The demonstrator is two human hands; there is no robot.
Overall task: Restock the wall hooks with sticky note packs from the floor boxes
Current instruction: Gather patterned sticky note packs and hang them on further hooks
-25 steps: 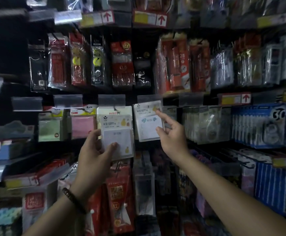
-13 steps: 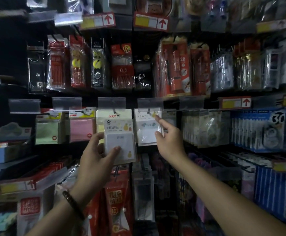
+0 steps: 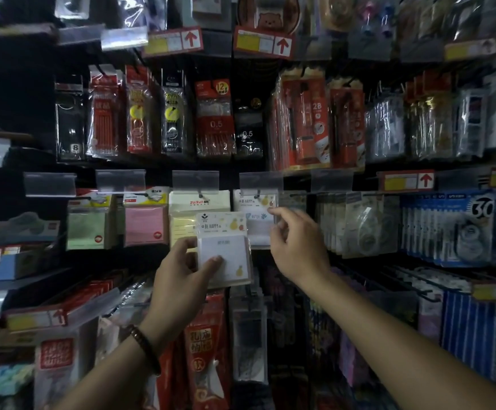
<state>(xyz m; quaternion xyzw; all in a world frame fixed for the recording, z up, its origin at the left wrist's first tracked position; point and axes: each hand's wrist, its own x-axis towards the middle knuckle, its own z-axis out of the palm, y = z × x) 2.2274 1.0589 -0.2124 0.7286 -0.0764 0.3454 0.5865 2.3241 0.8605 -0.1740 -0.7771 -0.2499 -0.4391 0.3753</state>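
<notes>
Head view: left hand [image 3: 181,276] fingers clamp a note pack [image 3: 226,232], half hiding the hung pack [image 3: 259,230] right hand [image 3: 297,247] pinches.

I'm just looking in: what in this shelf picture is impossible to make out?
Head view only:
1. Floor boxes: none in frame.
2. Small print on the held pack in the left hand: too small and blurred.
3. Whether the right hand pinches the hanging pack or merely touches it: its fingers are blurred.
4. How many packs hang behind it on the hook: the front pack hides them.
</notes>
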